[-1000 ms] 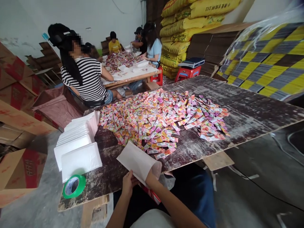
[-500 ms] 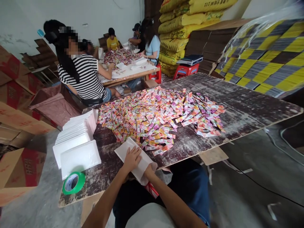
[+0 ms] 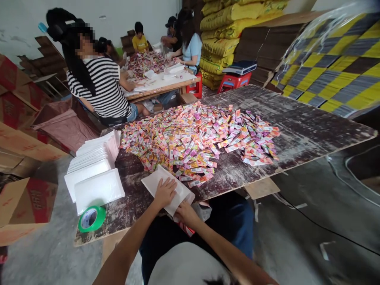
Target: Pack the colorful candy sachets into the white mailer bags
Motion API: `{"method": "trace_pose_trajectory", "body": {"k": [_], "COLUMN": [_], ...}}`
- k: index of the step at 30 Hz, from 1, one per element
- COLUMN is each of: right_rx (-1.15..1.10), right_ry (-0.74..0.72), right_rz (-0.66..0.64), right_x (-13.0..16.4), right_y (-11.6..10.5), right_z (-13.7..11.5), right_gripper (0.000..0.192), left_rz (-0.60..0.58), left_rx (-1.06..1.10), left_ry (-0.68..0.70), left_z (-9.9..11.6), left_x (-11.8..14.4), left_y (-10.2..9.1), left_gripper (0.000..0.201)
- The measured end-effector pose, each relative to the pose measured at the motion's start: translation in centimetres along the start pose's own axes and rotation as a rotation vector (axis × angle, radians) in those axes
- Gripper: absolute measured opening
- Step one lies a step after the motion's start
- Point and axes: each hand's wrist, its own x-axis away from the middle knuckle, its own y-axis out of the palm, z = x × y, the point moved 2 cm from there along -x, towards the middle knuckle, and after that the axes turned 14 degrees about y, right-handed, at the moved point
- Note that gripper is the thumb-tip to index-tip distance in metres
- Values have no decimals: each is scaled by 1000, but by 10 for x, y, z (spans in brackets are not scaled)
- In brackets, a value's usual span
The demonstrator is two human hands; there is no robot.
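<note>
The left hand (image 3: 164,192) lies flat, fingers spread, pressing a white pouch (image 3: 168,189) onto the counter (image 3: 297,130). The right hand (image 3: 184,211) pinches the pouch's near end at the counter's edge. Just beyond the pouch sprawls a heap of colourful sachets (image 3: 198,140).

Packing room with a grey concrete floor (image 3: 297,245) and pale wall (image 3: 124,19)

Beyond the dark worn table (image 3: 311,126), stacked yellow sacks (image 3: 225,35) rise; just left of them stands a second wooden table (image 3: 160,89), with red stools (image 3: 234,81) between and cardboard boxes (image 3: 20,99) far left.
</note>
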Motion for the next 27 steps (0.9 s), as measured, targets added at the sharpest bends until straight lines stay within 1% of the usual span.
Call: {"method": "trace_pose_trajectory", "body": {"k": [2, 4, 6, 9, 11, 12, 13, 15, 16, 18, 20, 21, 22, 23, 24, 25, 26, 27], "right_rx": [-6, 41, 89, 92, 35, 7, -12, -10, 10, 82, 177, 227, 264, 285, 286, 266, 231, 191], "right_ry": [1, -55, -72, -32, 5, 24, 50, 133, 214, 435, 646, 733, 767, 750, 678, 554, 397, 232], "right_rz": [-44, -92, -112, -113, -127, -143, -166, -223, -245, -256, -241, -199, -140, -64, 17, 83, 122, 122], "right_x": [1, 1, -2, -2, 7, 17, 31, 70, 93, 139, 170, 176, 175, 165, 150, 130, 108, 86], "right_y": [-6, -13, -17, -21, -27, -32, -39, -58, -70, -93, -109, -113, -115, -114, -110, -105, -99, -93], "right_z": [2, 2, 0, -7, -8, -3, 6, 38, 61, 108, 143, 153, 155, 152, 144, 132, 119, 106], "right_gripper": [29, 28, 25, 23, 21, 20, 19, 17, 17, 21, 45, 56, 64, 65, 63, 61, 61, 63], "left_rz": [-24, -42, -43, -34, -33, -33, -33, -33, -31, -28, -34, -46, -61, -79, -97, -117, -139, -161], "left_rx": [-5, 12, -6, -43, -57, -62, -64, -63, -60, -51, -39, -28, -15, 1, 18, 37, 56, 74], "left_ry": [-22, -34, -19, -9, -8, -3, 5, 27, 38, 48, 40, 38, 38, 40, 46, 58, 74, 90], "left_z": [5, 7, 7, 7, 7, 6, 5, 2, 1, 0, 4, 8, 14, 20, 27, 32, 36, 38], "left_x": [-3, -5, -5, -4, -2, -1, -1, 0, -1, -1, 0, 2, 5, 9, 14, 20, 25, 30], "left_y": [0, 2, 6, 12, 13, 14, 14, 14, 14, 17, 23, 27, 30, 34, 37, 40, 41, 41], "left_gripper": [47, 49, 51, 53, 54, 54, 54, 54, 54, 54, 53, 53, 53, 53, 53, 52, 53, 53]}}
